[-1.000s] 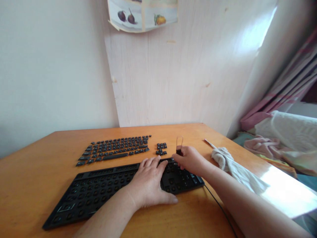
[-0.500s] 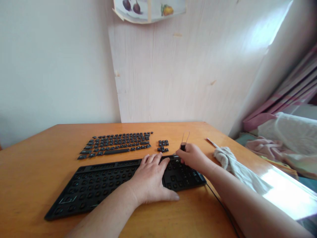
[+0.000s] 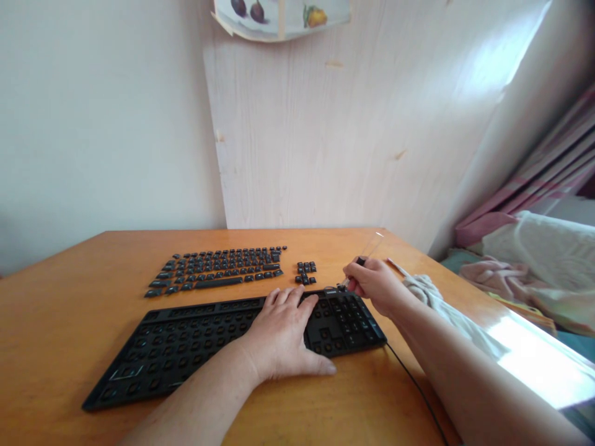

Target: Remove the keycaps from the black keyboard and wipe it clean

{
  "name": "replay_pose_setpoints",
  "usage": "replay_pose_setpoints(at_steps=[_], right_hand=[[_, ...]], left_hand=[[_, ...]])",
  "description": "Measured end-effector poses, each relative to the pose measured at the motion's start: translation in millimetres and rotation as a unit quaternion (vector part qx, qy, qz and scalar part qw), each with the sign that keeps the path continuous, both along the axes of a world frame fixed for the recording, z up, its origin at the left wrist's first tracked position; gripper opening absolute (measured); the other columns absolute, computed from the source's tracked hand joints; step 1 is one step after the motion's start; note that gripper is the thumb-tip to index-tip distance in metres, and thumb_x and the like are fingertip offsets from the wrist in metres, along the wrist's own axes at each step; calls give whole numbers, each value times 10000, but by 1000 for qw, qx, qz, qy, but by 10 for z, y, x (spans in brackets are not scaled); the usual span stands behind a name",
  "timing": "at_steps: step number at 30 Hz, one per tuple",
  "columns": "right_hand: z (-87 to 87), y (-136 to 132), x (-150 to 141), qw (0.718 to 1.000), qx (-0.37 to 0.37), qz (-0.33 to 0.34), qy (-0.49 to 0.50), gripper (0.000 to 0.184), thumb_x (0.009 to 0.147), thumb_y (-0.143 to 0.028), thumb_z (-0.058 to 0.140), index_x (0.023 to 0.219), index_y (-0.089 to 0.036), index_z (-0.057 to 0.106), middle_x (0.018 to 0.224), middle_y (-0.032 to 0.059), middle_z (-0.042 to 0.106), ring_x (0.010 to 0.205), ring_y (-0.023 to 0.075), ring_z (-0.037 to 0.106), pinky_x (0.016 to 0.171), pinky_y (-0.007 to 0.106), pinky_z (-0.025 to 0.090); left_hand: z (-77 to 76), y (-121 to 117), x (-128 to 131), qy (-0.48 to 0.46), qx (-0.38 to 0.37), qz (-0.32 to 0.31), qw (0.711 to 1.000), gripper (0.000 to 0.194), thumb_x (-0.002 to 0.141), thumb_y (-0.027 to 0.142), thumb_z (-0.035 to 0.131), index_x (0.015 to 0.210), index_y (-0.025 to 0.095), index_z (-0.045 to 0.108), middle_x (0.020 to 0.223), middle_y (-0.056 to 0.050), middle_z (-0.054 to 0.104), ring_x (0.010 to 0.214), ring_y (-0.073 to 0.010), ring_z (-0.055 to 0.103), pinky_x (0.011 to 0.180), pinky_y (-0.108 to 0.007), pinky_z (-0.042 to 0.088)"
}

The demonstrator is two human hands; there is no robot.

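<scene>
My left hand (image 3: pixel 280 345) lies splayed on the mostly bare keyboard (image 3: pixel 209 327); my right hand (image 3: pixel 380 287) pinches the puller (image 3: pixel 361 261), far right.

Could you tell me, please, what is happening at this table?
A person's left hand rests spread on a black keyboard. The right hand holds a dark-gripped wire tool at the keyboard's far edge. Many keycaps lie in two groups on the table beyond the keyboard, while most number pad keys look in place.

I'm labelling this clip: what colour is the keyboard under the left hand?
The keyboard is black; it shows best in the head view.
</scene>
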State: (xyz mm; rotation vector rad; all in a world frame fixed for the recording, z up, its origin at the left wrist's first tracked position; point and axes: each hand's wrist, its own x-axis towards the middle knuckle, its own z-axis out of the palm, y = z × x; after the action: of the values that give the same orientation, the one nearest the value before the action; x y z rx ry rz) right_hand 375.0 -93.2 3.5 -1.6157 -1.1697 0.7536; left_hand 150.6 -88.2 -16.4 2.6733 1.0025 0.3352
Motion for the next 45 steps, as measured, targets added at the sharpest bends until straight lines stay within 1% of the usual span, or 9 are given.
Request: replay_pose_setpoints(at_steps=[4,10,14,17,23,29,33,38,45], right_hand=[[1,-18,-23,998,50,24,32,172,764,-306,585,672,-168,538,515,0,594,388,68,448,386,186,314],[-60,-76,-200,986,98,128,53,224,831,-387,588,759,-183,534,564,-29,598,431,66,480,423,179,343],[-46,-132,-316,977,90,180,75,262,830,-429,602,779,-181,533,599,-26,605,457,67,499,451,185,376],[-47,-155,-367,973,75,198,89,286,815,-451,621,790,-181,533,607,-27,607,464,65,502,458,188,383],[-65,-158,-389,968,74,209,114,293,789,-455,657,843,-176,586,659,-13,635,510,74,538,502,201,431],[-78,-164,-392,969,101,202,99,405,811,-508,618,1051,-184,657,761,27,676,584,106,596,559,231,485],[-76,-164,-361,969,152,196,-21,345,885,-442,538,1117,-220,664,870,41,689,676,120,621,635,250,501],[-50,-183,-299,908,214,248,-260,248,841,-293,611,1069,-234,691,954,55,670,838,162,626,766,272,483],[-26,-187,-271,888,189,240,-344,228,851,-254,586,1055,-236,687,929,61,668,815,169,622,731,257,464]], left_hand=[[44,15,-15,-32,-21,-14,999,1122,491,824,608,1399,187,438,1504,-193,327,1377,-431,263,1115,-595,160],[44,52,53,-224,-57,39,972,588,787,524,599,1270,193,543,1268,-135,598,1183,-280,540,1025,-434,390],[9,70,109,-314,-160,36,935,372,834,352,582,1179,214,578,999,-64,698,909,-195,651,844,-337,495],[2,80,137,-340,-193,28,920,235,836,282,566,1051,199,615,926,-44,703,852,-172,652,813,-308,493],[15,113,155,-361,-236,55,900,145,796,222,583,928,162,596,858,-44,691,801,-169,644,762,-302,489],[-35,166,115,-390,-280,55,875,215,795,248,592,986,154,560,845,-38,674,813,-167,635,743,-297,476],[-42,169,98,-394,-294,64,869,250,793,254,597,1016,151,550,830,-34,662,809,-166,625,744,-301,468],[7,149,94,-387,-299,55,870,273,792,235,588,1046,152,530,811,-27,659,798,-165,626,752,-305,462],[73,117,87,-395,-319,61,859,340,796,229,581,1110,150,476,786,-12,658,797,-168,635,782,-320,466]])
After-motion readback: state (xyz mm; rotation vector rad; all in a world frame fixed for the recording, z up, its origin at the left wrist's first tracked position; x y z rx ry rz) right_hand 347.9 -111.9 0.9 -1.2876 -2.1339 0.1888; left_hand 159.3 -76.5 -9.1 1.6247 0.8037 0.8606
